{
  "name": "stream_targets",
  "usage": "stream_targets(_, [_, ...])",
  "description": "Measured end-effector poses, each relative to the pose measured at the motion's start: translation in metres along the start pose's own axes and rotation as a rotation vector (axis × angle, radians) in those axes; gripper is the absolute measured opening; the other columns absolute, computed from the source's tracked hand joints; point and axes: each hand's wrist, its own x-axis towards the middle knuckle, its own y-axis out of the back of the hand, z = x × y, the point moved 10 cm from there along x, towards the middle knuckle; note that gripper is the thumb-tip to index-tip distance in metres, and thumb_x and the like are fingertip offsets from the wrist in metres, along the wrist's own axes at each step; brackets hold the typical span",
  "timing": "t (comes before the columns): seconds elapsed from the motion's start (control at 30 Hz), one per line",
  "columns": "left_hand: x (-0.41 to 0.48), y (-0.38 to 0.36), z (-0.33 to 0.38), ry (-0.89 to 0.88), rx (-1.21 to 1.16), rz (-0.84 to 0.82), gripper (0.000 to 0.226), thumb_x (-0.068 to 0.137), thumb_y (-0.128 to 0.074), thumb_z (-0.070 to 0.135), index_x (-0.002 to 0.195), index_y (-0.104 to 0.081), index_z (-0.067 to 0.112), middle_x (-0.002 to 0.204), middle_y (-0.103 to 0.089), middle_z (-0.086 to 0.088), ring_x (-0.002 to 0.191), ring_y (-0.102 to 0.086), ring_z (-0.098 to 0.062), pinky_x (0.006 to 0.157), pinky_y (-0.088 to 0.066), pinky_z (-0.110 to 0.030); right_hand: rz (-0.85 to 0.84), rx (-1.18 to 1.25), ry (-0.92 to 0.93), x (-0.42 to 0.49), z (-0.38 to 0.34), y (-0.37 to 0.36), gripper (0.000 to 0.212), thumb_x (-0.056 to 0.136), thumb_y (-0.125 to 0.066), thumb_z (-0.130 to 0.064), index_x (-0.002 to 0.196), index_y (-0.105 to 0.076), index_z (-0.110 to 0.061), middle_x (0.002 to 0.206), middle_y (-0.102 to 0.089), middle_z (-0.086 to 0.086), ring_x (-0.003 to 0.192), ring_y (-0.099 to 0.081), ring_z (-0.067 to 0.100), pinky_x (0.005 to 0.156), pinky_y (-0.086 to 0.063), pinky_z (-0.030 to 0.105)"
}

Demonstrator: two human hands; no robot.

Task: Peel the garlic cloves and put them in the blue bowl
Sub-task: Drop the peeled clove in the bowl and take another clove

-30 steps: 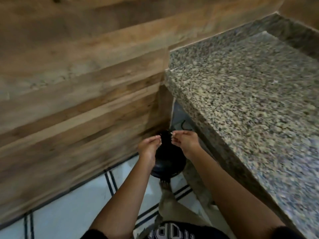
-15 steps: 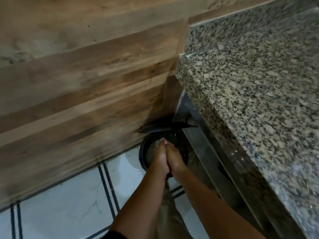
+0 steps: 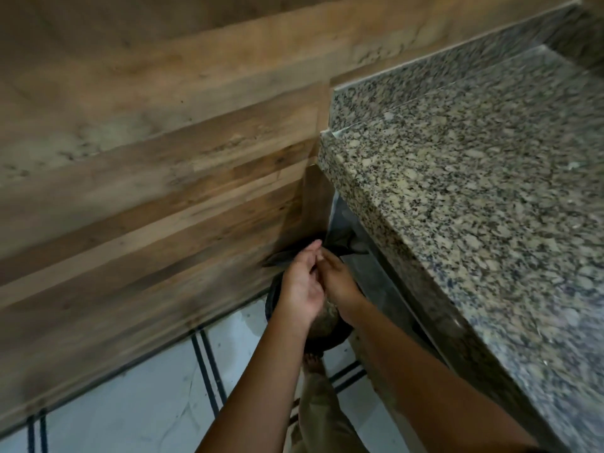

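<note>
**Hands meet over the bin**

Separated a second ago, the two hands have closed on each other and stay together above the black bin [image 3: 273,299]. Since half a second ago the left hand [image 3: 299,282] has turned its palm more toward the camera.

Its fingers [image 3: 310,253] are now stretched out nearly straight and released, pointing away from the person. The right hand [image 3: 341,284] shows only its back. Its fingers lie against the left palm, and I cannot tell whether they are clenched, loose or pinching something.

Whether a garlic clove or its skin sits between the palms cannot be told; the touching hands hide that spot.

Directly beneath the fingers stands the bin on the tiled floor [image 3: 130,403], with greyish contents [image 3: 325,318] showing under the wrists. Just beyond the fingertips a dark liner or lid [image 3: 343,241] hangs at the far side of the bin; which of the two is unclear.

Right of the fingers and higher up runs the speckled granite surface [image 3: 474,197]. Left of them rises a wood-panelled wall [image 3: 147,174].

Nearer the person than the fingers, a bare foot [image 3: 313,359] and a khaki trouser leg [image 3: 322,416] show between the forearms.
</note>
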Motion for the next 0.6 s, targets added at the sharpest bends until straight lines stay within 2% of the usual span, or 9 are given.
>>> stream_targets(0.03, [-0.008, -0.003, 0.013, -0.074, 0.011, -0.018, 0.036, 0.099, -0.04, 0.019, 0.132, -0.05, 0.007, 0.13, -0.054, -0.008, 0.126, -0.046, -0.024, 0.097, -0.037, -0.029, 0.006, 0.103, -0.008, -0.008, -0.008, 0.004, 0.032, 0.101, -0.036, -0.015, 0.128, -0.052, -0.01, 0.112, -0.06, 0.002, 0.098, -0.057, 0.01, 0.075, -0.046, 0.014])
stream_targets(0.07, [-0.02, -0.01, 0.02, -0.116, 0.009, -0.034, 0.036, 0.1, -0.039, 0.017, 0.133, -0.048, 0.006, 0.134, -0.052, -0.009, 0.127, -0.047, -0.025, 0.097, -0.037, -0.03, -0.001, 0.208, 0.004, -0.017, -0.019, 0.007, 0.03, 0.101, -0.037, -0.016, 0.124, -0.056, -0.01, 0.109, -0.062, 0.003, 0.097, -0.059, 0.011, 0.077, -0.046, 0.017])
stream_targets(0.13, [-0.043, -0.022, 0.028, -0.164, 0.016, -0.06, 0.036, 0.1, -0.038, 0.017, 0.133, -0.047, 0.006, 0.136, -0.051, -0.012, 0.127, -0.046, -0.026, 0.096, -0.036, -0.031, 0.016, 0.396, 0.039, -0.042, -0.043, 0.018, 0.031, 0.1, -0.04, -0.017, 0.125, -0.055, -0.006, 0.118, -0.062, 0.007, 0.109, -0.058, 0.018, 0.094, -0.046, 0.029])
stream_targets(0.2, [-0.068, -0.041, 0.027, -0.195, 0.063, -0.117, 0.035, 0.1, -0.038, 0.015, 0.131, -0.048, 0.006, 0.134, -0.052, -0.013, 0.127, -0.047, -0.026, 0.095, -0.035, -0.03, 0.088, 0.548, 0.106, -0.072, -0.064, 0.046, 0.03, 0.099, -0.041, -0.015, 0.123, -0.054, -0.004, 0.119, -0.061, 0.01, 0.113, -0.057, 0.023, 0.101, -0.043, 0.035])
stream_targets(0.27, [-0.094, -0.068, 0.019, -0.239, 0.12, -0.181, 0.033, 0.1, -0.037, 0.014, 0.128, -0.051, 0.006, 0.127, -0.055, -0.012, 0.121, -0.051, -0.025, 0.094, -0.036, -0.029, 0.179, 0.656, 0.186, -0.105, -0.082, 0.082, 0.024, 0.098, -0.043, -0.014, 0.117, -0.056, -0.006, 0.115, -0.062, 0.011, 0.107, -0.06, 0.024, 0.093, -0.048, 0.034])
stream_targets(0.37, [-0.127, -0.118, -0.015, -0.244, 0.2, -0.313, 0.024, 0.1, -0.039, 0.016, 0.113, -0.058, 0.009, 0.105, -0.061, -0.005, 0.096, -0.059, -0.018, 0.082, -0.045, -0.026, 0.337, 0.753, 0.259, -0.154, -0.088, 0.152, 0.021, 0.095, -0.049, -0.013, 0.114, -0.057, -0.005, 0.109, -0.063, 0.01, 0.093, -0.062, 0.021, 0.075, -0.051, 0.028])
stream_targets(0.47, [-0.16, -0.169, -0.07, -0.197, 0.314, -0.428, 0.017, 0.099, -0.043, 0.018, 0.102, -0.059, 0.015, 0.092, -0.061, 0.001, 0.082, -0.058, -0.012, 0.071, -0.044, -0.023, 0.503, 0.803, 0.316, -0.205, -0.081, 0.229, 0.024, 0.095, -0.048, -0.011, 0.115, -0.058, -0.004, 0.104, -0.064, 0.009, 0.087, -0.062, 0.021, 0.073, -0.051, 0.029])
stream_targets(0.6, [-0.208, -0.228, -0.156, -0.161, 0.457, -0.574, 0.021, 0.099, -0.041, 0.014, 0.089, -0.059, 0.017, 0.084, -0.06, 0.0, 0.074, -0.056, -0.012, 0.07, -0.042, -0.024, 0.68, 0.868, 0.378, -0.277, -0.053, 0.326, 0.018, 0.095, -0.046, -0.011, 0.107, -0.058, -0.006, 0.091, -0.063, 0.007, 0.072, -0.06, 0.019, 0.065, -0.047, 0.028])
